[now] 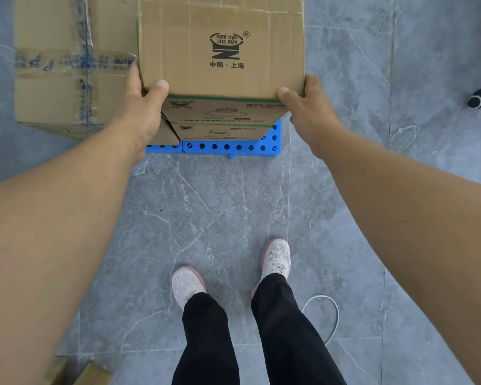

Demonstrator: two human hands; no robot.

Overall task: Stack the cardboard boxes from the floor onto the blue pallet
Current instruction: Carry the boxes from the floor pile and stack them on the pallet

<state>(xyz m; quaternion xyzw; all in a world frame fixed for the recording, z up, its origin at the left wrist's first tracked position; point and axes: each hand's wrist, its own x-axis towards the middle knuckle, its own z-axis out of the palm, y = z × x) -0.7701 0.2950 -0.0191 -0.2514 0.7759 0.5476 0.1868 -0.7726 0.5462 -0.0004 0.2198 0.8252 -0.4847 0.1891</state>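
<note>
Left of stack (220, 112), taped box (67, 65).

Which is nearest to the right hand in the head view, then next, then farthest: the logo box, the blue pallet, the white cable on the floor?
From the right hand:
1. Logo box, gripped at its right edge.
2. Blue pallet, just below and left.
3. White cable, on the floor by the right foot.

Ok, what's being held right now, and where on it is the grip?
The top cardboard box, by its two near corners: left hand at the left one, right hand at the right, thumbs on its top face.
</note>
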